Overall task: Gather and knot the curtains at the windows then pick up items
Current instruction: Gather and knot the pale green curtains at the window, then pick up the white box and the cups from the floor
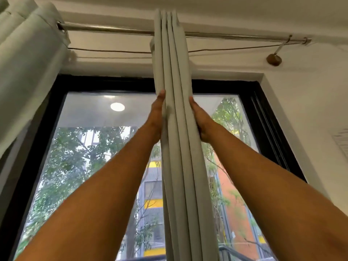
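A pale grey-green curtain hangs from the metal rod, bunched into a narrow column of several tight folds in front of the window middle. My left hand presses flat against its left side and my right hand presses against its right side, squeezing the folds together between them. Both arms reach up from below. The fingers lie along the fabric; their tips on the far side are hidden. A second curtain of the same cloth hangs gathered at the far left.
A black-framed window fills the view, with trees and buildings outside. A thin cord runs below the rod. A round brown wall fitting sits at the upper right beside the white wall.
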